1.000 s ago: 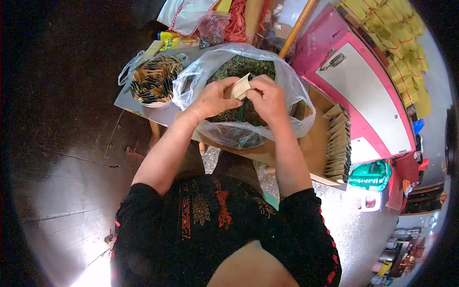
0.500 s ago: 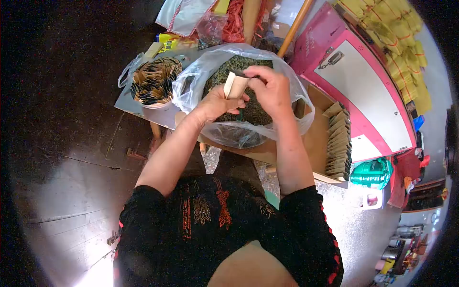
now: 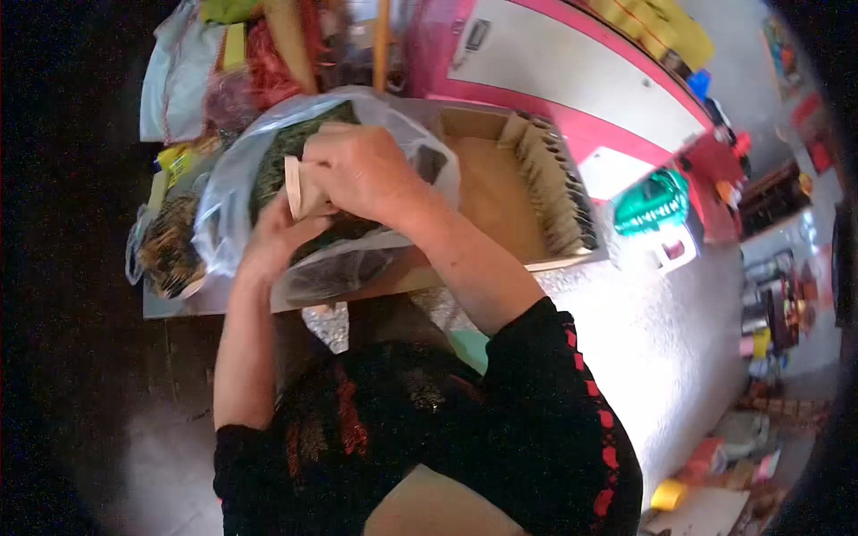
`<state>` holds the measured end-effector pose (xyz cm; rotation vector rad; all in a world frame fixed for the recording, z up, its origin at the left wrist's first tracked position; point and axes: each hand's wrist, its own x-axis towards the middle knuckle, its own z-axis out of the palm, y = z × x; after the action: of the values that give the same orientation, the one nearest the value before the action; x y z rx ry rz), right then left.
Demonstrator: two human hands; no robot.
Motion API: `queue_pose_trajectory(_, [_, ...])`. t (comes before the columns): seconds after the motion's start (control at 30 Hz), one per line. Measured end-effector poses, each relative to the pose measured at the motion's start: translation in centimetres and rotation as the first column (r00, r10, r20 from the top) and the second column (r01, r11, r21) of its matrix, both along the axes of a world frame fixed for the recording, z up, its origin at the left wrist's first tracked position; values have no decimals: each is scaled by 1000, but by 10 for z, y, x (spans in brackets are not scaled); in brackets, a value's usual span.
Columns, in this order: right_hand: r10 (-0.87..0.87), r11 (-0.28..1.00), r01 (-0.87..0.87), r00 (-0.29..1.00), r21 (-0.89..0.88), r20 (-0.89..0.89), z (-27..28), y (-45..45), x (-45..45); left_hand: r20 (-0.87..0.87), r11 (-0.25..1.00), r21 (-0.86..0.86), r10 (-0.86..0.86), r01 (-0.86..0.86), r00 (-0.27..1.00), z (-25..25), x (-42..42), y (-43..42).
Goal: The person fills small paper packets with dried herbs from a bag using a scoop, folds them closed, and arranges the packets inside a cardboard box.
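Over a clear plastic bag (image 3: 219, 210) of dark green dried leaves (image 3: 279, 161), my left hand (image 3: 273, 239) grips a small tan paper packet (image 3: 306, 189) from below. My right hand (image 3: 350, 165) is closed at the packet's upper right side, its fingertips partly hidden behind the hand. To the right of the bag, a shallow cardboard box (image 3: 487, 192) holds a row of similar packets (image 3: 550, 183) standing along its right side. A round container of folded packets (image 3: 168, 246) stands to the left, blurred.
A pink and white cabinet (image 3: 554, 67) rises behind the box. Red shredded material (image 3: 268, 67) and a white cloth (image 3: 183, 76) lie at the back left. Beyond the box at the right is a green plastic-wrapped pack (image 3: 652, 204). A wooden pole (image 3: 382, 45) stands behind the bag.
The view has swung right, so the table and bag appear further left. My right hand has closed in on the packet, which my left hand still holds.
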<state>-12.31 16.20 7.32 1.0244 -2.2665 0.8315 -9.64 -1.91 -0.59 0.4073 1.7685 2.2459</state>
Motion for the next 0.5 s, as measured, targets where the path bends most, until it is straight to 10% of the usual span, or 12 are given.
queue_pose_trajectory(0.07, [-77, 992, 58, 979, -110, -188, 23, 33, 7, -68, 999, -37, -39, 36, 997, 7, 5, -4])
queue_pose_trajectory(0.17, [-314, 894, 306, 949, -327, 30, 50, 106, 1, -65, 998, -53, 20, -23, 998, 12, 17, -19])
queue_pose_trajectory(0.3, [-722, 689, 722, 691, -55, 24, 24, 215, -45, -54, 1000, -6, 11, -11, 999, -3, 25, -29])
queue_pose_trajectory(0.5, [-820, 550, 816, 568, 178, -70, -57, 273, -85, 21, 996, -85, 3, -1, 1000, -5, 30, -15])
